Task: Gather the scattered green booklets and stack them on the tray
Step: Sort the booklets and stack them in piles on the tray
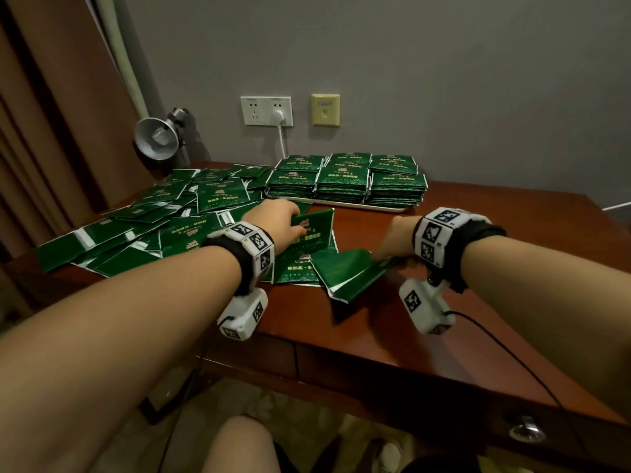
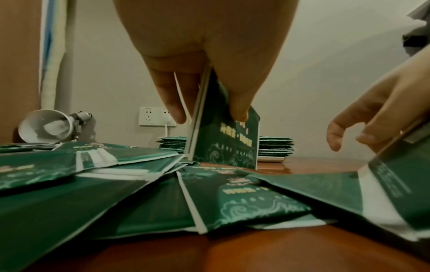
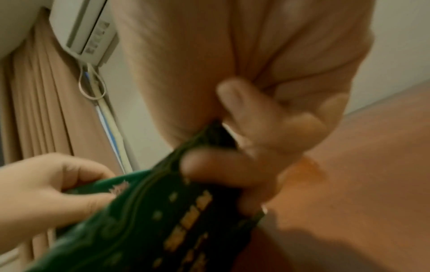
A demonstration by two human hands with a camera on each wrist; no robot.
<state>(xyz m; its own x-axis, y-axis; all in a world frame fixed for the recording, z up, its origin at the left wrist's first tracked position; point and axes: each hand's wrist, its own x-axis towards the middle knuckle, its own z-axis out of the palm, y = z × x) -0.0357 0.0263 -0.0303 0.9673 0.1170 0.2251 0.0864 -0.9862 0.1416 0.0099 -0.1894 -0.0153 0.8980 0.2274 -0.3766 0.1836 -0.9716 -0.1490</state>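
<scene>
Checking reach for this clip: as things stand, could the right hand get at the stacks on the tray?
Probably yes: bare tabletop lies between the right hand and the tray, with nothing blocking. But it grips a booklet, so it is not free.

From my head view the right hand [image 1: 392,240] has its fingers tucked under a tilted booklet [image 1: 348,273], so I can't see them there. The tray [image 1: 386,209] shows only a thin near rim under the piles. In my right wrist view the booklet print [image 3: 186,220] is too blurred to read, and the left hand [image 3: 46,193] is cut off at the left edge.
</scene>
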